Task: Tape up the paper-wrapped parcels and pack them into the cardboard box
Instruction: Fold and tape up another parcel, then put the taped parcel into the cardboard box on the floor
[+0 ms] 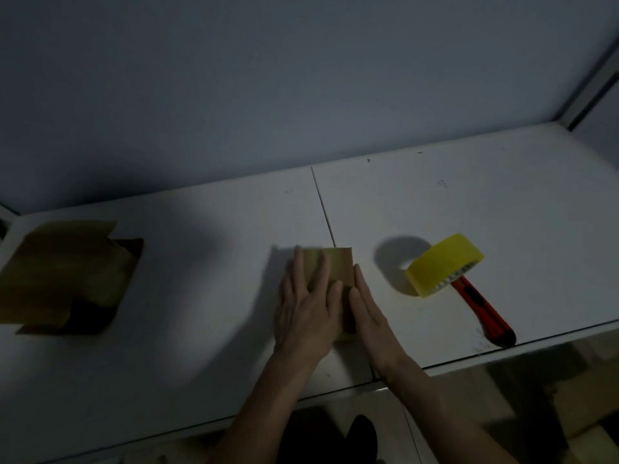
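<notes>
A small brown paper-wrapped parcel [340, 266] lies on the white table [201, 279] near its middle. My left hand [306, 308] lies flat on top of the parcel with its fingers straight. My right hand [370, 313] presses its straight fingers against the parcel's right side. An open cardboard box [72, 279] with raised flaps stands at the far left; its inside is dark. A yellow tape roll [443, 264] leans on a red and black utility knife [482, 309] to the right of the parcel.
The table's front edge [502, 351] runs just below the knife's tip. A seam [323, 209] crosses the tabletop behind the parcel. A wall rises behind the table. Below the edge the floor and a dark shoe [361, 437] show.
</notes>
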